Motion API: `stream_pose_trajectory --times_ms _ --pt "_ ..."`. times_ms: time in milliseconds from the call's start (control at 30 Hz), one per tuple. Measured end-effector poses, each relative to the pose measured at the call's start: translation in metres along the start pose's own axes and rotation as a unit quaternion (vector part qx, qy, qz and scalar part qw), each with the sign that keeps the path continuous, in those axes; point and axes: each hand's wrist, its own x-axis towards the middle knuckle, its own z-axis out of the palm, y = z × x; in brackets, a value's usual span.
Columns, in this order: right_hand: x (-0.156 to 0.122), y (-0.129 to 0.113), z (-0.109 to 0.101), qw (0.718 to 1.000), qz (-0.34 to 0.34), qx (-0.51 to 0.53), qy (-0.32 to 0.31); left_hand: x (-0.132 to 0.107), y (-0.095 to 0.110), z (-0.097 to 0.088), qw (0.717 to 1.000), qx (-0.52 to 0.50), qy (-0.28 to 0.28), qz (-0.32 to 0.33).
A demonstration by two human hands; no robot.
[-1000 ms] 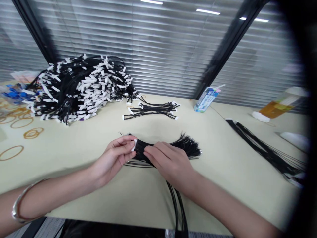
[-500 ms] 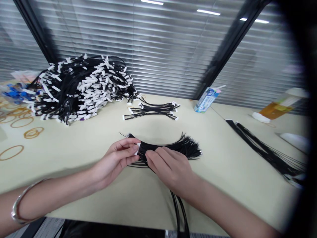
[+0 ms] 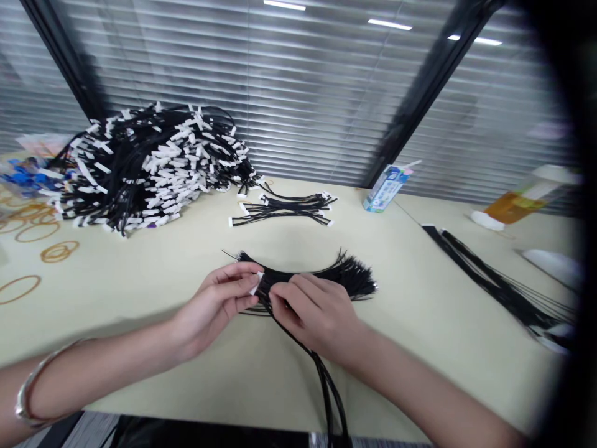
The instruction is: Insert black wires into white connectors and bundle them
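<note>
My left hand pinches a white connector between thumb and fingers. Black wires run from that connector past my right hand and droop over the table's front edge. My right hand is closed beside the connector, its fingertips curled at the wires; whether it grips one wire or several is hidden. Under and behind both hands lies a thick bundle of loose black wires, its bare ends fanned out to the right.
A large heap of black cables with white connectors stands back left. Rubber bands lie in front of it. Several finished-looking cables lie mid-table. A drink carton, a bottle and long black cables are rightward.
My right hand's fingers have shifted slightly left and down, nearer the connector. More of the drooping wires now shows below that hand. My left hand keeps its pinch.
</note>
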Motion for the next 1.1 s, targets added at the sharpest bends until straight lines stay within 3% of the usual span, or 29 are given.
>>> stream_pose_trajectory --times_ms 267,433,533,800,1100 --pt "-0.001 0.006 0.0 0.997 0.063 0.027 -0.037 0.007 0.003 -0.004 0.995 -0.053 0.067 0.042" --pt "0.004 0.015 -0.002 0.963 0.225 0.121 -0.085 0.007 0.005 -0.004 0.994 -0.071 0.073 0.048" --pt "0.005 0.026 0.002 0.942 0.28 0.137 -0.127 0.005 0.006 -0.002 0.994 -0.073 0.069 0.037" --pt "-0.006 0.041 0.017 0.93 0.255 0.154 -0.215 0.004 0.004 -0.002 0.996 -0.057 0.059 0.019" --pt "-0.004 0.038 0.016 0.933 0.242 0.152 -0.221 0.004 0.004 -0.001 0.996 -0.063 0.058 0.014"
